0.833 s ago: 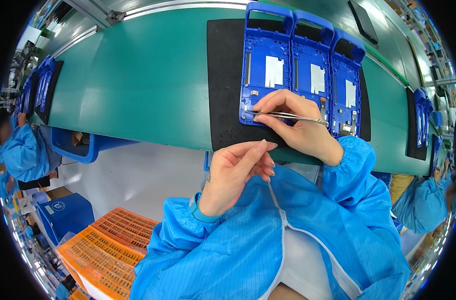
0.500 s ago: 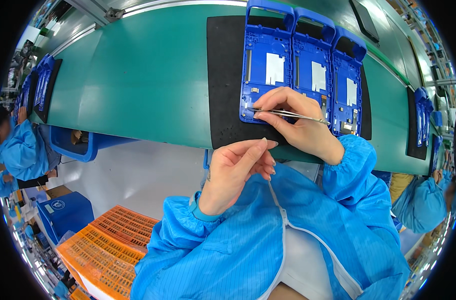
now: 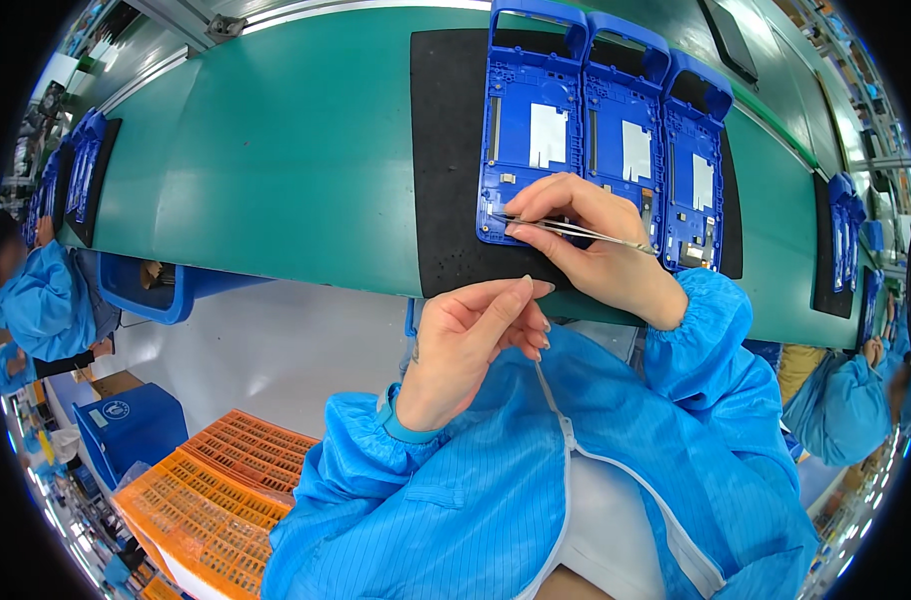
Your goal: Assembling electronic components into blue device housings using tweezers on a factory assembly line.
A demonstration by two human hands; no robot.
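My right hand (image 3: 616, 262) grips a pair of metal tweezers (image 3: 628, 243) between thumb and fingers. Their tips reach the near left corner of the leftmost blue plastic housing (image 3: 511, 125); whether they pinch a small part there is too fine to tell. Two more such housings, a middle one (image 3: 604, 110) and a right one (image 3: 682, 140), lie alongside it, each with a white patch inside. My right hand covers part of the middle housing's near end. Closer to my body, my left hand (image 3: 466, 345) has thumb and index finger pressed together, clear of the housings. Anything in that pinch is not visible.
The housings lie on a black mat (image 3: 451, 150) on a green bench (image 3: 286, 150). A dark flat device (image 3: 728, 40) lies at the back right. Below the bench are a blue bin (image 3: 151, 300) and orange trays (image 3: 211, 500) at left. People in blue sit on both sides.
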